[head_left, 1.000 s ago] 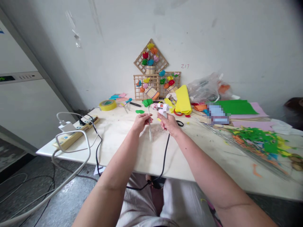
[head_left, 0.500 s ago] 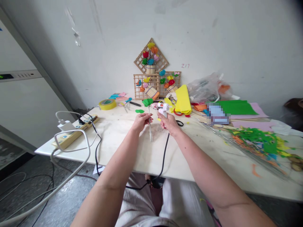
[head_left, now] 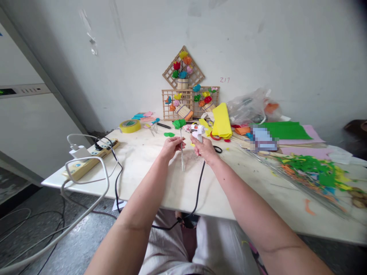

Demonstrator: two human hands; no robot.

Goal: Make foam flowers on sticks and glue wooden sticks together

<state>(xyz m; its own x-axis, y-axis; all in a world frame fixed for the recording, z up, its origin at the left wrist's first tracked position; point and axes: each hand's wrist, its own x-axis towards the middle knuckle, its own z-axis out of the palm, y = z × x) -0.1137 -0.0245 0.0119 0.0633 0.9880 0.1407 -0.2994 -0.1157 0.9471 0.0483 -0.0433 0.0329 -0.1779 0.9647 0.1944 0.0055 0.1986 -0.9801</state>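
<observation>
My left hand (head_left: 172, 147) pinches thin wire stems (head_left: 182, 160) that hang down below the fingers. At their top sits a green flower (head_left: 179, 123). My right hand (head_left: 204, 149) is closed around the handle of a white glue gun (head_left: 197, 130), whose patterned front end points left, close beside the flower. A black cord (head_left: 199, 183) runs down from the gun over the table edge. Green cut pieces (head_left: 169, 134) lie on the table just left of the stems.
Yellow tape (head_left: 130, 126) and a power strip (head_left: 86, 162) are at the left. Three lattice panels with flowers (head_left: 183, 68) lean on the wall. Folded yellow material (head_left: 222, 121), green sheets (head_left: 286, 130), long wires (head_left: 301, 183) and colourful scraps (head_left: 312, 168) lie to the right.
</observation>
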